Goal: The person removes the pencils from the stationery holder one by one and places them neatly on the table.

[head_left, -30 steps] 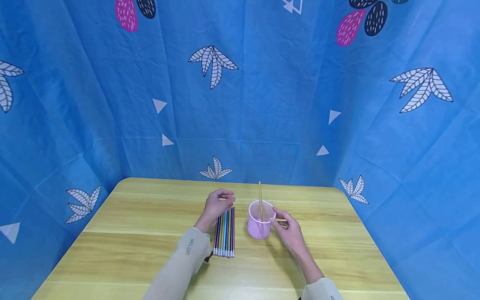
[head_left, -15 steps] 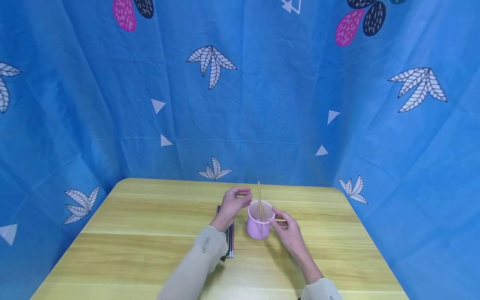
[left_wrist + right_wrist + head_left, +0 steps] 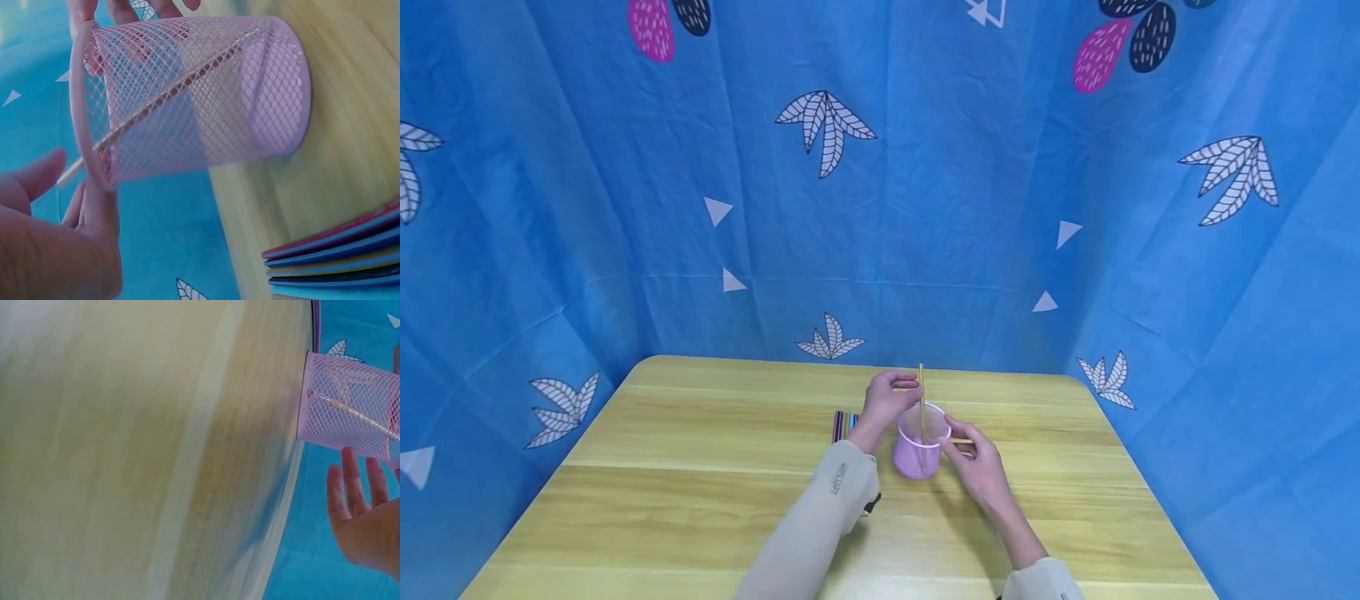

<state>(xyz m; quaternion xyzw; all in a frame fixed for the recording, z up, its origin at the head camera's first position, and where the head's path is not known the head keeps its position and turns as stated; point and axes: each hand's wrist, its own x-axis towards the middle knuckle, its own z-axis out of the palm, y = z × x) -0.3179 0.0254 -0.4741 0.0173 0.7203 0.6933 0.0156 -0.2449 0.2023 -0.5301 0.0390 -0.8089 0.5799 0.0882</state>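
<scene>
A pink mesh pencil cup (image 3: 916,460) stands upright on the wooden table. One gold pencil (image 3: 922,425) leans inside it, its upper end above the rim. My left hand (image 3: 889,402) is at that upper end. In the left wrist view the thumb and fingers of my left hand (image 3: 69,244) are spread on either side of the pencil, with a gap between them. My right hand (image 3: 979,462) grips the cup's right side near the rim between thumb and fingers. In the right wrist view several fingers of the right hand (image 3: 369,515) stretch out beside the mesh wall.
Several coloured pencils (image 3: 846,425) lie side by side on the table (image 3: 700,500), left of the cup. My left forearm covers most of them in the head view. A blue patterned cloth (image 3: 880,208) hangs behind the table and at both sides.
My left hand has moved right, from above the row of pencils to the pencil standing in the cup. The right hand and the cup have stayed in place.
</scene>
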